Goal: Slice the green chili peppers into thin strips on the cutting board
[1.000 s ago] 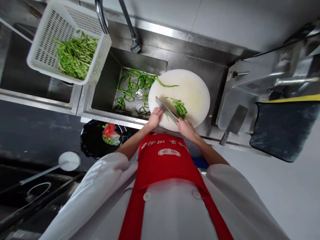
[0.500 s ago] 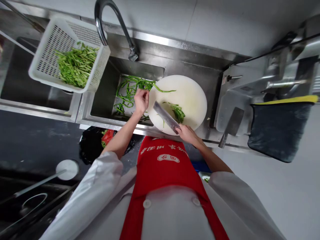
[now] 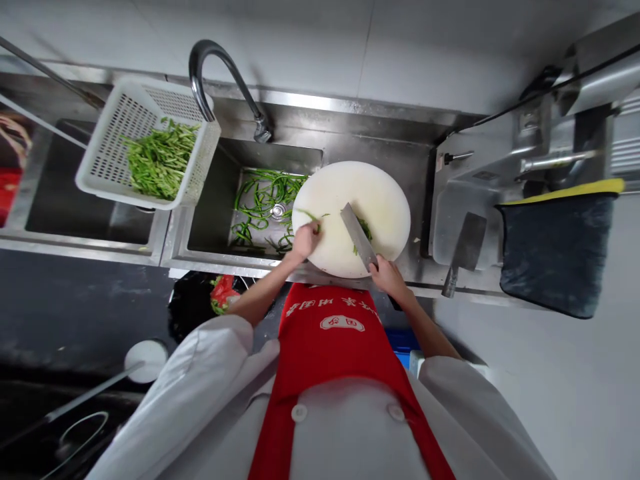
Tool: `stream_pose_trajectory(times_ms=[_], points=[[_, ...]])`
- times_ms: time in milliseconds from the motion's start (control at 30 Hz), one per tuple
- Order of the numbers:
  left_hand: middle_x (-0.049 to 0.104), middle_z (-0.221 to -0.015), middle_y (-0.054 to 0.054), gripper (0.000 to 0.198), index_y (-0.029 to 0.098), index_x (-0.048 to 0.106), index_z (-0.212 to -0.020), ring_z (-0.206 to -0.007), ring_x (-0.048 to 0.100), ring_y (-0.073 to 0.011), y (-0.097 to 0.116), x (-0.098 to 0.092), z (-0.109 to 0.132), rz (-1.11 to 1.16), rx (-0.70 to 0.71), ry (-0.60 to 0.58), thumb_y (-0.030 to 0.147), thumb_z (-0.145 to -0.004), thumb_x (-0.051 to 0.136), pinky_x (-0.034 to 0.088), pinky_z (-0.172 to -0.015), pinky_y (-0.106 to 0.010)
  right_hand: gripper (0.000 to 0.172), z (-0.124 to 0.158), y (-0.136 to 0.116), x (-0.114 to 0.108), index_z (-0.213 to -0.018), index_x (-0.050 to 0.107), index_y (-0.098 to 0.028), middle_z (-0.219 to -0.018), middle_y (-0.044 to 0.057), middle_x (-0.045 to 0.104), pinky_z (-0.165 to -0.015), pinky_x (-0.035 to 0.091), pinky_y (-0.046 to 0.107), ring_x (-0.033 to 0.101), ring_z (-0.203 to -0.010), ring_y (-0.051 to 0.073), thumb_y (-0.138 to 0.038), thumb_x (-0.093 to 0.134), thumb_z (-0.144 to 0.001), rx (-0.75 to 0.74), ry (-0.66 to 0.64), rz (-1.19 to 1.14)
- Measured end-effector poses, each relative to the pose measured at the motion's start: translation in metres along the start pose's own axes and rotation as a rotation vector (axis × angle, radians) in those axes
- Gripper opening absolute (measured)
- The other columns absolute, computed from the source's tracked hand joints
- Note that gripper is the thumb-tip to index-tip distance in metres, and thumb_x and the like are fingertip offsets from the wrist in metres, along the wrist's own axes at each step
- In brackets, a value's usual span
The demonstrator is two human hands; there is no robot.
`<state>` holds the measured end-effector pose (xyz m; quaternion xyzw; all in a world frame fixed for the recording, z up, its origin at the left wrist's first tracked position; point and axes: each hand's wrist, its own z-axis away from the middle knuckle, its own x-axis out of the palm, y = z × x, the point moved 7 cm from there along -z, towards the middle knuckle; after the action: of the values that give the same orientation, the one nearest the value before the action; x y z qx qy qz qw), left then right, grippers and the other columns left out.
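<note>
My left hand (image 3: 306,241) is closed at the left side of a round white cutting board (image 3: 385,190), with a long thin green pepper (image 3: 309,214) showing from its fingers. My right hand (image 3: 387,275) grips the handle of a cleaver (image 3: 359,235). The blade lies slanted over the board, partly covering a small heap of cut green pepper (image 3: 365,229). More long, curling green peppers (image 3: 273,190) lie in the sink beside the board.
A white perforated basket (image 3: 103,143) of cut green pieces (image 3: 160,160) stands left of the sink under a curved faucet (image 3: 227,60). On the right are a second cleaver (image 3: 469,241) and a dark cloth (image 3: 557,250). A black-lined bin (image 3: 187,300) sits below the counter edge.
My left hand has moved from the sink's edge onto the board with a green pepper. The cleaver has shifted right, over the cut heap. The camera view has shifted slightly.
</note>
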<state>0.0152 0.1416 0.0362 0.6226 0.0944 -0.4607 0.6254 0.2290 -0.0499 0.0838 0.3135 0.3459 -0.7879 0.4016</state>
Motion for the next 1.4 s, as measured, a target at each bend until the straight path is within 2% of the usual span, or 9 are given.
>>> stream_pose_trajectory(times_ms=[100, 167, 333, 467, 667, 833, 1167, 1267, 1400], points=[[0.071, -0.083, -0.006, 0.030, 0.016, 0.069, -0.110, -0.066, 0.060, -0.0170, 0.006, 0.031, 0.044, 0.228, -0.022, 0.084, 0.035, -0.088, 0.061, 0.050, -0.068, -0.030, 0.035, 0.017, -0.024, 0.010, -0.128, 0.056, -0.013, -0.102, 0.014, 0.071, -0.084, 0.046, 0.031, 0.066, -0.097, 0.026, -0.028, 0.039, -0.100, -0.079, -0.028, -0.030], [0.072, -0.085, -0.006, 0.030, 0.016, 0.071, -0.106, -0.065, 0.061, -0.0158, 0.002, 0.034, 0.063, 0.340, -0.062, 0.198, 0.039, -0.091, 0.057, 0.051, -0.065, -0.029, 0.048, 0.029, -0.043, 0.019, -0.146, 0.043, -0.012, -0.117, 0.016, 0.067, -0.091, 0.047, 0.033, 0.064, -0.105, 0.026, -0.024, 0.038, -0.099, -0.136, -0.002, -0.069], [0.073, -0.092, -0.007, 0.031, 0.016, 0.069, -0.105, -0.078, 0.067, -0.0168, -0.051, -0.022, 0.091, 0.399, -0.169, 0.486, 0.039, -0.094, 0.052, 0.055, -0.075, -0.029, 0.074, 0.042, -0.081, 0.077, -0.163, 0.006, -0.017, -0.130, 0.019, 0.058, -0.096, 0.048, 0.038, 0.063, -0.110, 0.028, -0.022, 0.039, -0.098, -0.168, -0.062, -0.083], [0.073, -0.090, -0.007, 0.029, 0.015, 0.070, -0.102, -0.082, 0.069, -0.0174, -0.101, -0.062, 0.103, 0.408, -0.168, 0.455, 0.036, -0.092, 0.053, 0.056, -0.078, -0.029, 0.074, 0.038, -0.098, 0.123, -0.163, -0.001, -0.011, -0.114, 0.020, 0.066, -0.089, 0.051, 0.040, 0.068, -0.096, 0.028, -0.020, 0.035, -0.099, -0.053, -0.138, 0.002], [0.073, -0.088, -0.007, 0.029, 0.015, 0.070, -0.098, -0.079, 0.068, -0.0162, -0.137, -0.077, 0.118, 0.358, -0.144, 0.402, 0.035, -0.092, 0.051, 0.055, -0.073, -0.027, 0.074, 0.042, -0.120, 0.137, -0.163, 0.001, -0.013, -0.122, 0.020, 0.062, -0.089, 0.051, 0.036, 0.067, -0.096, 0.026, -0.021, 0.036, -0.098, -0.015, -0.029, 0.045], [0.072, -0.088, -0.006, 0.027, 0.016, 0.071, -0.098, -0.080, 0.067, -0.0165, -0.133, -0.077, 0.122, 0.374, -0.106, 0.368, 0.033, -0.092, 0.051, 0.055, -0.073, -0.027, 0.073, 0.043, -0.127, 0.145, -0.163, 0.007, -0.014, -0.115, 0.017, 0.066, -0.090, 0.050, 0.036, 0.067, -0.096, 0.026, -0.021, 0.037, -0.097, -0.026, -0.039, 0.056], [0.072, -0.089, -0.006, 0.024, 0.017, 0.073, -0.095, -0.083, 0.067, -0.0179, -0.125, -0.067, 0.121, 0.405, -0.019, 0.288, 0.029, -0.092, 0.052, 0.053, -0.078, -0.030, 0.076, 0.045, -0.098, 0.133, -0.163, 0.008, -0.015, -0.114, 0.014, 0.070, -0.092, 0.049, 0.034, 0.066, -0.098, 0.024, -0.018, 0.039, -0.094, -0.024, 0.058, 0.017], [0.071, -0.091, -0.007, 0.025, 0.017, 0.073, -0.096, -0.080, 0.065, -0.0184, -0.110, -0.062, 0.112, 0.343, 0.048, 0.301, 0.028, -0.094, 0.051, 0.052, -0.076, -0.032, 0.078, 0.045, -0.090, 0.124, -0.163, 0.012, -0.012, -0.112, 0.015, 0.071, -0.091, 0.049, 0.035, 0.067, -0.097, 0.024, -0.017, 0.042, -0.091, -0.010, 0.043, -0.002], [0.067, -0.099, -0.011, 0.023, 0.019, 0.072, -0.102, -0.095, 0.060, -0.0250, -0.065, -0.042, 0.090, 0.148, 0.254, 0.332, 0.029, -0.095, 0.053, 0.049, -0.088, -0.043, 0.079, 0.051, -0.082, 0.094, -0.162, 0.015, -0.015, -0.103, 0.010, 0.074, -0.084, 0.052, 0.031, 0.068, -0.088, 0.022, -0.020, 0.046, -0.089, -0.092, 0.034, -0.183]])
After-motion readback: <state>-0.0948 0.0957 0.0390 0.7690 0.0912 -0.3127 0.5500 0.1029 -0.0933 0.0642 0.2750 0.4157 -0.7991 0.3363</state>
